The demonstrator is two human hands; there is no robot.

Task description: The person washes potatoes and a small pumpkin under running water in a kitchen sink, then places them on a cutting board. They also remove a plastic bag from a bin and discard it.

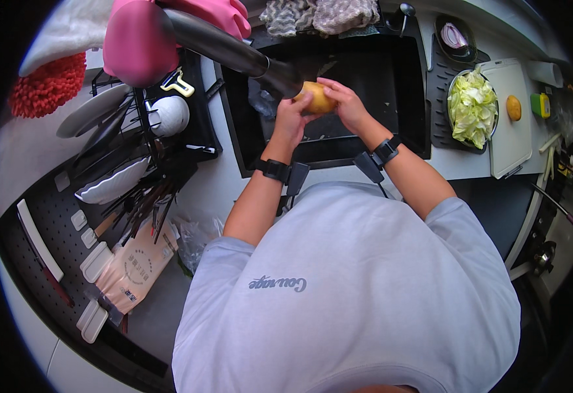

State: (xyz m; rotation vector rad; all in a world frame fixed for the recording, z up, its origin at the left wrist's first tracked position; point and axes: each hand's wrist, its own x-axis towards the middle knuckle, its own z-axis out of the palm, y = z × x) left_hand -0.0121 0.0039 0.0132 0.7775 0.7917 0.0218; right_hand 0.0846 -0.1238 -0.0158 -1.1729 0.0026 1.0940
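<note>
Both my hands hold one yellow potato (320, 98) over the black sink (365, 123), right at the mouth of the black faucet (272, 73). My left hand (292, 118) grips its left side, and my right hand (348, 104) has its fingers on the right side and top. Whether water runs is hidden by the faucet head and the potato. A clear plastic bag (262, 100) lies in the sink, left of my hands, with small scraps on the sink floor. A second potato (513, 108) rests on the white cutting board (505, 157) at the right.
Right of the sink stand a bowl of torn lettuce (473, 108) and a dark dish with cut onion (453, 37). On the left are a dish rack with a white bowl (168, 116), a yellow-handled peeler (178, 84), chopsticks (144, 201) and pink gloves (139, 44).
</note>
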